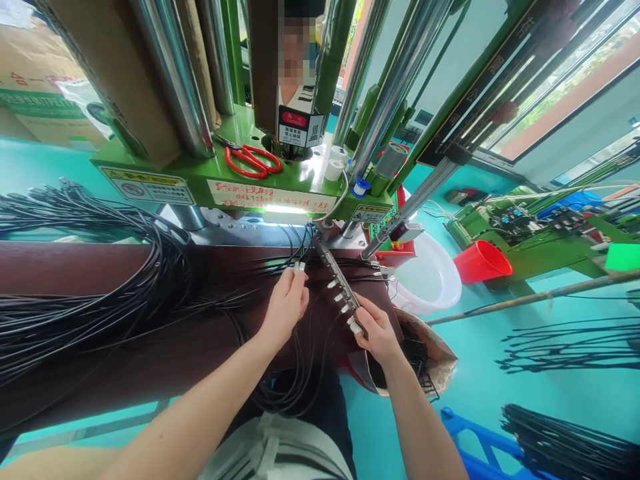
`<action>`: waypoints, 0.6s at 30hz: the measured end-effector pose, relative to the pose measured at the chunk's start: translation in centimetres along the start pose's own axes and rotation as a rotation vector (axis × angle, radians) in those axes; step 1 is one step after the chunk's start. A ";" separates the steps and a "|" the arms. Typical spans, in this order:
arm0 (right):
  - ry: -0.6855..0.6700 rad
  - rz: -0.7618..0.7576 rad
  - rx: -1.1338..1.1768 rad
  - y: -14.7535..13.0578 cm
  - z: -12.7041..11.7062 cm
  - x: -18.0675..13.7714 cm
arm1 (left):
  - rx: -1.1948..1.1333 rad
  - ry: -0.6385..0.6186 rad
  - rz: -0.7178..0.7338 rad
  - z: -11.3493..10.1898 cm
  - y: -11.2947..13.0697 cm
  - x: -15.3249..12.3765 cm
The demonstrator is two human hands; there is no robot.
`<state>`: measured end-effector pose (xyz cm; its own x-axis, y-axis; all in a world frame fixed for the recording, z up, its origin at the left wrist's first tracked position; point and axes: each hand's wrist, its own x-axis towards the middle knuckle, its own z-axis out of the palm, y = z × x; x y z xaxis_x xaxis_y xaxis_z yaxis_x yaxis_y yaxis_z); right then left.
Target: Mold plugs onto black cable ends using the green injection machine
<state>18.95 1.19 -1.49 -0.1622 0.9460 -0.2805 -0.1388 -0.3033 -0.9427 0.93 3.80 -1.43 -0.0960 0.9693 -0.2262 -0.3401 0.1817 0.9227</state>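
Observation:
My left hand [286, 305] is closed, its fingertips pinching a small silver cable connector [300, 266] above the brown table [210, 267]. Black cables [303, 353] hang below that hand and loop down over my lap. My right hand [377, 330] is closed around the near end of a long metal bar [331, 263]. Several small silver connectors stick out along the bar's left side. The bar slants away from me, its far end close to the press's front edge. My fingers hide part of its near end.
A green press [200, 175] with steel columns stands behind the table; red-handled scissors [250, 161] lie on it. Thick black cable bundles [165, 267] cover the table's left. At right are a white tub [435, 273], a red bucket [483, 261] and a lined bin [440, 353].

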 end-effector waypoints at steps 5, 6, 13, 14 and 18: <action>-0.061 0.019 -0.043 0.0 -0.2 0.1 | 0.020 -0.110 -0.140 0.2 0.2 0.0; -0.073 0.017 -0.056 -0.1 -0.2 0.1 | 0.011 -0.112 -0.155 0.2 0.3 0.1; -0.126 0.000 -0.117 -0.3 -0.4 0.1 | -0.063 -0.186 -0.220 -0.3 0.4 0.5; -0.131 -0.001 -0.121 -0.3 -0.4 0.1 | -0.065 -0.196 -0.231 -0.4 0.4 0.5; -0.156 -0.025 -0.177 -0.5 -0.2 0.1 | -0.022 -0.200 -0.234 -0.5 0.2 0.6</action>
<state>19.21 1.46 -1.05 -0.3122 0.9196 -0.2386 0.0270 -0.2424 -0.9698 0.31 4.38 -1.55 0.1724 0.9155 -0.3634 -0.3520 0.4018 0.8454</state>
